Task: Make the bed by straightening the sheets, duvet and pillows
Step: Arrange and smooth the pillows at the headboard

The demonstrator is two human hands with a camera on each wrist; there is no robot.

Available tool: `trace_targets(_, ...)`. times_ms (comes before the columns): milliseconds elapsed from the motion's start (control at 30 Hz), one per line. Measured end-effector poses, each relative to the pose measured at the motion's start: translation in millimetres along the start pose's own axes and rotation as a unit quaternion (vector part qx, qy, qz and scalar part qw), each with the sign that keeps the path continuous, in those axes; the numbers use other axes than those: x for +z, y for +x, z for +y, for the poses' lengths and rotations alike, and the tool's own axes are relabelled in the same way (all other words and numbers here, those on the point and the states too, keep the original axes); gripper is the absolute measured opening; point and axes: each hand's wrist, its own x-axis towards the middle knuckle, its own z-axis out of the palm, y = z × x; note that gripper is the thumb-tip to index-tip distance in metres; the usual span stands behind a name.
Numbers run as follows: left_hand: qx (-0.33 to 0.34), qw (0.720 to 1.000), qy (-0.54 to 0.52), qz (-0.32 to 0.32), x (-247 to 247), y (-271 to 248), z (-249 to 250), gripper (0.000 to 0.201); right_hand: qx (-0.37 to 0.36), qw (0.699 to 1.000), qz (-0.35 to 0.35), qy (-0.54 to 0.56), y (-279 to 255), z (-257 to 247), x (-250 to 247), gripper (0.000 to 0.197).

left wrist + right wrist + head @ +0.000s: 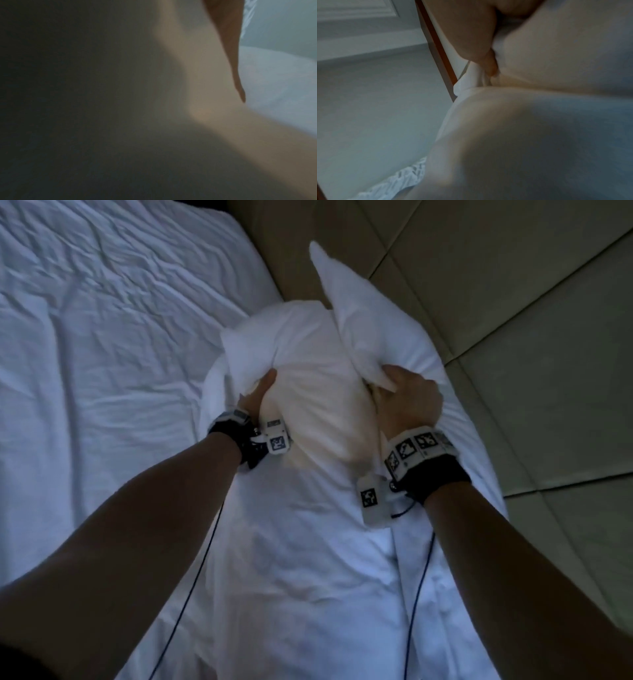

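A white pillow (315, 392) is bunched up in front of me, over the head end of the bed. My left hand (258, 393) grips its left side, thumb on top and fingers hidden in the fabric. At the pillow's right side my right hand (407, 398) clutches a fold of the pillowcase. A corner of the pillow (346, 289) sticks up toward the headboard. In the left wrist view the pillow (188, 81) fills the picture, with one finger (229, 47) against it. The right wrist view shows fingers (491, 65) dug into the pillowcase (556, 54).
A crumpled white sheet (102, 337) covers the mattress at left. White bedding (308, 559) lies under my arms. A padded beige headboard (513, 302) runs along the right and far side. Thin cables hang from both wrist cameras.
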Motion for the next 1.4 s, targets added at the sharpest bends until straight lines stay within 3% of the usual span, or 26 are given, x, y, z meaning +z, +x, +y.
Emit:
trace_targets(167,-0.05,0.996,-0.03,0.062,-29,-24,-11,0.101,0.007,0.994,-0.11,0.006,-14,-15,10,0.04)
trace_targets(267,-0.043,0.993,0.02,0.109,-52,1,-32,0.127,0.011,0.99,-0.124,0.068,-25,-20,18,0.047)
trace_targets(333,-0.035,0.993,0.052,0.101,-59,-8,-35,0.137,-0.008,0.991,-0.107,0.08,-38,-15,23,0.052)
trace_targets(467,-0.042,0.993,0.086,0.069,-54,-91,-29,0.128,-0.003,0.99,-0.142,0.022,-69,-4,14,0.078)
trace_targets(633,-0.06,0.985,0.158,0.016,-72,-149,-81,0.134,0.037,0.975,-0.217,-0.033,-124,17,-5,0.112)
trace_targets(733,-0.084,0.987,0.134,0.018,-71,-203,-101,0.129,0.073,0.968,-0.234,-0.063,-167,37,-10,0.125)
trace_targets(833,-0.098,0.988,0.118,0.029,-74,-231,-141,0.143,0.126,0.954,-0.257,-0.092,-214,61,-12,0.135)
trace_targets(900,-0.114,0.987,0.112,0.03,-72,-251,-167,0.139,0.145,0.951,-0.255,-0.095,-246,79,-13,0.131)
trace_targets(1033,-0.133,0.984,0.103,0.053,-66,-264,-217,0.106,0.202,0.944,-0.24,-0.102,-295,117,-13,0.125)
trace_targets(1167,-0.107,0.989,0.09,0.043,-53,-268,-244,0.117,0.205,0.956,-0.207,-0.035,-311,141,-29,0.075)
trace_targets(1233,-0.099,0.99,0.089,0.056,-33,-265,-252,0.112,0.184,0.967,-0.173,-0.031,-298,146,-50,0.048)
trace_targets(1333,-0.069,0.99,0.119,0.021,25,-264,-251,0.124,0.16,0.983,-0.086,-0.029,-273,156,-85,0.034)
trace_targets(1400,-0.071,0.986,0.147,-0.022,62,-259,-256,0.135,0.132,0.988,-0.066,-0.037,-262,158,-103,0.03)
